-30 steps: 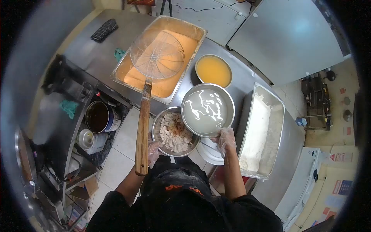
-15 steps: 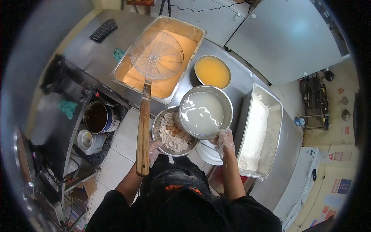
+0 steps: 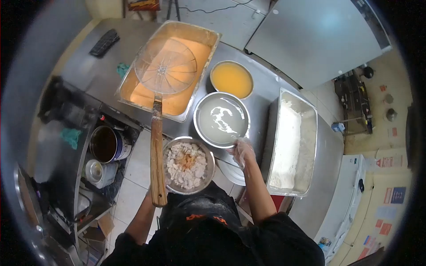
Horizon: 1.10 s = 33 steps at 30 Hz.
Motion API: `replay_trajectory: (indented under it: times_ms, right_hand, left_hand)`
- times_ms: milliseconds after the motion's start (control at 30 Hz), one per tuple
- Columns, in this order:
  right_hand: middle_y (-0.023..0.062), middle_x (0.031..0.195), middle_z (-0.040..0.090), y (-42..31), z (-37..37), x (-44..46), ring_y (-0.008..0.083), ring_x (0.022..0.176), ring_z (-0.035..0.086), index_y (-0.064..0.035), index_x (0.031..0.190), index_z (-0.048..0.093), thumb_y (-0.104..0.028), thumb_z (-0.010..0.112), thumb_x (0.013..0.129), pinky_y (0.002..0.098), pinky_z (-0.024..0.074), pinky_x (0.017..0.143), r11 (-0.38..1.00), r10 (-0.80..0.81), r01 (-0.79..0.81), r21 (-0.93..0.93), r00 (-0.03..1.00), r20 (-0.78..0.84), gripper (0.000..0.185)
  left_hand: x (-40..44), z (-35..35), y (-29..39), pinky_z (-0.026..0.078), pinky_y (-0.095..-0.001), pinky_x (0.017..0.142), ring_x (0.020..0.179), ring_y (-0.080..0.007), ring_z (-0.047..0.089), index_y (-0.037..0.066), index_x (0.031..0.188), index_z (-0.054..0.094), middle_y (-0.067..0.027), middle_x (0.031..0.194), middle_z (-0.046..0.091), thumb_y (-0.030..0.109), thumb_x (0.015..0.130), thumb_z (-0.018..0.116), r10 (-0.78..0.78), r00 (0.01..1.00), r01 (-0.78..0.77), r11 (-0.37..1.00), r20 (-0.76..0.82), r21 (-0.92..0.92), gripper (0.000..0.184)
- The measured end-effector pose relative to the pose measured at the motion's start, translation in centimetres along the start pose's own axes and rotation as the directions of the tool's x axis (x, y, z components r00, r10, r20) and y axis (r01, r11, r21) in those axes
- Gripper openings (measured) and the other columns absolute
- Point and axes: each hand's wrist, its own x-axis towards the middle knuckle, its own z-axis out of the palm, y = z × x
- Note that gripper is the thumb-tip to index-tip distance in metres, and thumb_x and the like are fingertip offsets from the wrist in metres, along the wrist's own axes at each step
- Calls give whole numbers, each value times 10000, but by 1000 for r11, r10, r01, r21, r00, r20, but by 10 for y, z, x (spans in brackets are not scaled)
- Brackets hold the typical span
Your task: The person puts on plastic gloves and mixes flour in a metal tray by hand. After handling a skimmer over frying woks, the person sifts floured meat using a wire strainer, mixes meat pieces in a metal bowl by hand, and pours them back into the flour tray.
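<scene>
My right hand [image 3: 243, 152], in a clear plastic glove, grips the near right rim of a steel bowl [image 3: 222, 120] filled with cloudy whitish liquid. This bowl is level at the counter's near side. In front of my apron is a second steel bowl [image 3: 212, 170], with pale raw meat pieces [image 3: 186, 170] and an orange-brown powder on top. My left forearm [image 3: 141, 218] reaches to that bowl's left side, where the hand is closed on it, mostly hidden by the wooden handle of a wire skimmer [image 3: 157, 155]. The skimmer's basket lies over a deep tray [image 3: 183, 117] of orange flour.
Behind the liquid bowl stands a bowl of yellow liquid [image 3: 231, 80]. A long metal tray of white flour [image 3: 293, 150] is on the right of the counter [image 3: 326, 173]. A white round lid or tub [image 3: 233, 173] shows below my right hand. Containers, including a dark-filled tin [image 3: 104, 144], occupy the left shelf.
The liquid bowl has moved away from me, off the meat bowl it partly covered, and now sits more level. The meat bowl is fully exposed. The whole view has shifted slightly.
</scene>
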Motion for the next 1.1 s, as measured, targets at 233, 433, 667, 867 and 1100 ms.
replay_trajectory:
  times_ms: [233, 433, 667, 867, 1100]
  right_hand:
    - [99, 945, 680, 35, 18, 40, 201, 734, 686, -60, 1070, 601, -47, 612, 867, 312, 612, 570, 993, -47, 34, 113, 992, 115, 204]
    - [151, 1187, 613, 38, -22, -16, 242, 1026, 644, -14, 1218, 546, -107, 569, 907, 339, 585, 769, 996, -87, 88, -7, 988, 127, 325]
    - [147, 1132, 659, 142, -135, -162, 208, 969, 655, -23, 1163, 647, -357, 494, 976, 352, 520, 820, 962, -116, 160, -221, 973, 198, 413]
    - [133, 814, 697, 223, -274, -240, 285, 714, 669, -89, 979, 714, -119, 614, 846, 388, 537, 656, 319, -418, 279, -906, 899, 129, 169]
    - [225, 1075, 675, 207, -479, -321, 340, 1009, 656, 16, 1182, 630, -104, 581, 868, 376, 487, 931, 911, -216, -15, -412, 835, -507, 339]
  left_hand:
    - [-22, 42, 6, 473, -454, 992, 1152, -279, 529, 127, 1342, 383, -113, 1238, 508, 93, 750, 660, -9, 1000, 3, 935, 17, 355, 654]
    - [-12, 113, 3, 498, -413, 939, 1147, -255, 480, 142, 1397, 250, -103, 1260, 435, 99, 760, 619, -16, 956, -195, 711, 293, 676, 738]
    - [12, 179, -68, 539, -567, 830, 1101, -350, 548, 226, 1436, 198, -161, 1273, 471, -49, 660, 598, -455, 890, 414, 781, -29, 468, 916]
    - [27, 230, -208, 542, -531, 829, 1060, -378, 573, 231, 1499, 141, -176, 1327, 455, -31, 673, 591, -604, 796, 497, 616, -38, 611, 976]
    - [-12, 378, -397, 527, -503, 847, 1157, -354, 523, 176, 1452, 174, -172, 1347, 418, 68, 772, 596, -735, 677, 431, 359, -34, 828, 808]
